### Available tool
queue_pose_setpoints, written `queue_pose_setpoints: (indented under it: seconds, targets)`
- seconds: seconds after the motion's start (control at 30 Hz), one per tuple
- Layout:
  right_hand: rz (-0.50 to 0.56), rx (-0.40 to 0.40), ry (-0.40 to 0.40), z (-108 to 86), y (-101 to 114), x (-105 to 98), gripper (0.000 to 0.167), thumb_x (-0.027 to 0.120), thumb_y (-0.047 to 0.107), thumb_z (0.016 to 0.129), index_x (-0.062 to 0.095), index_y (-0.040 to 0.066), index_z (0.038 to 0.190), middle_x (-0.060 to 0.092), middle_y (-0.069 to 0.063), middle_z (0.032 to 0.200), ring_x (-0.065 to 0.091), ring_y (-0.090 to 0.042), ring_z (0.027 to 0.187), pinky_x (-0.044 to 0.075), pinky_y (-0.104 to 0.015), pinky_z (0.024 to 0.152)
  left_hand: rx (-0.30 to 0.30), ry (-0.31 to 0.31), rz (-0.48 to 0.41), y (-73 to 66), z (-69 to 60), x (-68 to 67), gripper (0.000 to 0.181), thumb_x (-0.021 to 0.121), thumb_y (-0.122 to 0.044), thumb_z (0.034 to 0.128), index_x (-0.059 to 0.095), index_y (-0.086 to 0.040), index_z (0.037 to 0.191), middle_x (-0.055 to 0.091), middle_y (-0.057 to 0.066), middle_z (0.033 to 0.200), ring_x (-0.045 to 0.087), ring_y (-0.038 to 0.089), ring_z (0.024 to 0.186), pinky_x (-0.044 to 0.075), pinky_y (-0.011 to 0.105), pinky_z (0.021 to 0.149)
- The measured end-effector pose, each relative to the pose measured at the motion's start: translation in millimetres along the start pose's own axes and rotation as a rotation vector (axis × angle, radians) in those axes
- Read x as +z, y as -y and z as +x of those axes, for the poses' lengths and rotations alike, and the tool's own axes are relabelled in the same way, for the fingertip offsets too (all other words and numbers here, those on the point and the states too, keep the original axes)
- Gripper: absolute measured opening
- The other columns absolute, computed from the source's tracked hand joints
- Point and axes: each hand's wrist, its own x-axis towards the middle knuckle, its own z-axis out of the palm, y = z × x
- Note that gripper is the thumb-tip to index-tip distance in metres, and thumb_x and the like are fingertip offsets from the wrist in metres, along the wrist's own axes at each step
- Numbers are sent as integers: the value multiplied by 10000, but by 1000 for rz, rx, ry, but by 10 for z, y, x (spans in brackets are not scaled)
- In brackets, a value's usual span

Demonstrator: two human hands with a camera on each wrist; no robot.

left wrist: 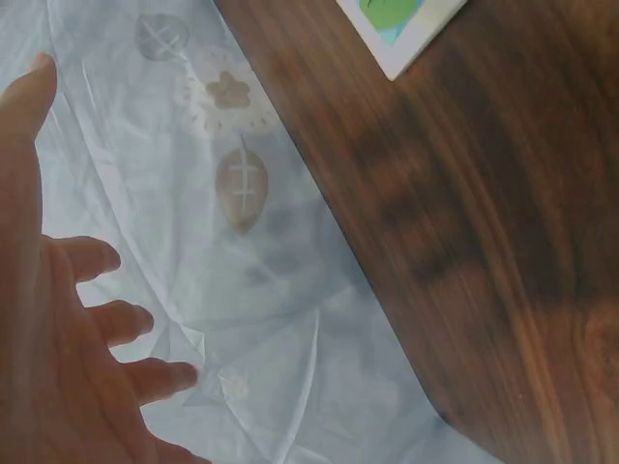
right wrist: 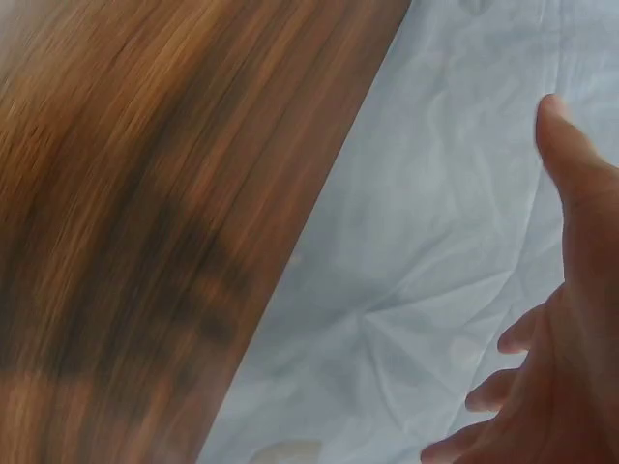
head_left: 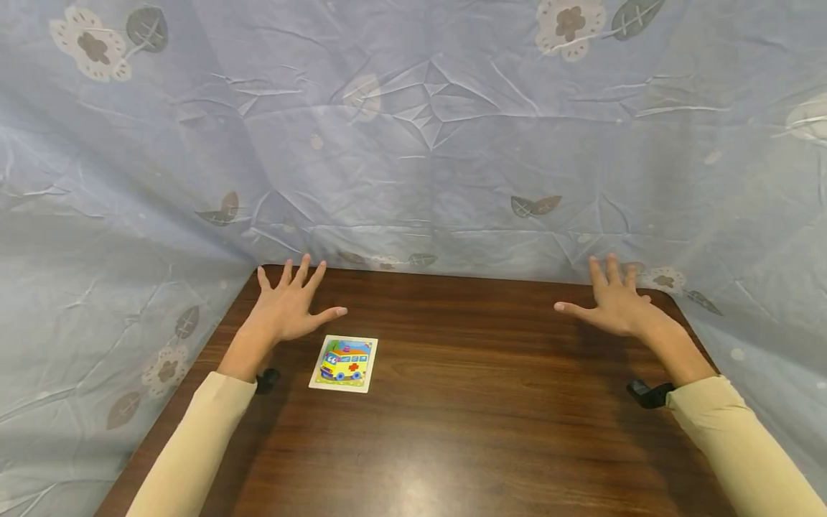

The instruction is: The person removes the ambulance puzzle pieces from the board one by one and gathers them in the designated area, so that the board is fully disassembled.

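Observation:
A square picture board (head_left: 344,364) with a cartoon yellow ambulance and a pale border lies on the left part of the dark wooden table (head_left: 491,402). Just beyond it, toward the table's far left corner, my left hand (head_left: 287,307) is held palm down with fingers spread, holding nothing. Over the far right part of the table, my right hand (head_left: 617,305) has its fingers spread too and holds nothing. The left wrist view shows one corner of the board (left wrist: 395,56) and my left hand (left wrist: 82,358) apart from it. In the right wrist view is my right hand (right wrist: 571,348).
Pale blue-grey cloth (head_left: 413,179) with flowers and leaves hangs behind the table and along both sides. Black wrist devices show at the left wrist and the right wrist. The table's far corners are rounded.

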Motion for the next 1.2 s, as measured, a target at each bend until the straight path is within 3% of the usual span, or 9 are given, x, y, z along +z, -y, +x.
queue_pose_setpoints:
  seconds: [0.1, 0.17, 0.23, 0.27, 0.37, 0.5, 0.67, 0.93, 1.2]
  targets:
    - [23, -42, -49, 3, 91, -14, 1285, 476, 854, 924, -131, -7, 1660, -60, -444, 1672, 116, -761, 1462, 266, -934, 991, 14, -13, -42, -43, -50, 14, 1058, 414, -824, 970, 33, -175, 1713, 157, 252, 1752, 261, 551, 1567, 19, 870, 1188]
    - [54, -76, -93, 8, 153, -25, 1265, 503, 833, 928, -60, -25, 1668, 71, -467, 1643, 278, -733, 1415, 341, -876, 1006, 30, -38, -71, -69, -85, 33, 995, 488, -726, 1008, 109, -128, 1707, 329, 281, 1681, 524, 539, 1394, 279, 808, 1176]
    - [80, -123, -139, 9, 226, -39, 1212, 532, 788, 948, 35, -53, 1664, 199, -471, 1594, 402, -690, 1352, 415, -811, 1005, 46, -63, -97, -94, -125, 64, 910, 549, -627, 1032, 221, -82, 1683, 487, 294, 1539, 693, 467, 1079, 549, 664, 978]
    - [89, -148, -159, 11, 265, -44, 1177, 545, 763, 960, 85, -66, 1658, 276, -460, 1560, 466, -649, 1319, 461, -768, 986, 55, -77, -104, -109, -144, 82, 860, 574, -584, 1038, 288, -66, 1661, 539, 288, 1456, 701, 404, 928, 604, 575, 838]
    - [102, -220, -203, 19, 393, -48, 995, 593, 648, 1003, 283, -82, 1604, 482, -381, 1432, 600, -523, 1195, 540, -657, 920, 80, -109, -110, -159, -214, 150, 735, 613, -525, 1037, 458, -48, 1574, 597, 242, 1297, 630, 279, 753, 562, 406, 603]
    - [118, -304, -236, 30, 560, -1, 691, 652, 506, 1026, 547, -40, 1438, 635, -262, 1277, 685, -389, 1070, 590, -560, 858, 113, -131, -105, -231, -317, 244, 639, 640, -479, 1035, 567, -36, 1489, 640, 220, 1292, 706, 351, 983, 625, 489, 757]
    - [120, -389, -255, 75, 752, 133, 479, 694, 396, 1023, 674, -1, 1290, 695, -210, 1228, 709, -380, 1106, 604, -548, 905, 122, -107, -139, -319, -432, 356, 608, 652, -424, 1039, 572, -5, 1472, 625, 227, 1420, 668, 424, 1246, 607, 566, 966]
    - [109, -466, -219, 155, 1052, 299, 458, 696, 383, 1024, 689, 8, 1286, 696, -159, 1206, 712, -344, 1078, 604, -520, 893, 137, -70, -159, -427, -570, 520, 705, 656, -417, 1041, 473, 55, 1532, 481, 282, 1591, 499, 461, 1466, 531, 596, 1099]
    - [117, -519, -152, 238, 1335, 403, 474, 692, 403, 1023, 696, 23, 1306, 691, -132, 1254, 720, -317, 1098, 613, -498, 928, 127, -35, -189, -462, -667, 642, 759, 608, -442, 1063, 371, 36, 1602, 369, 270, 1669, 394, 454, 1542, 479, 618, 1150]
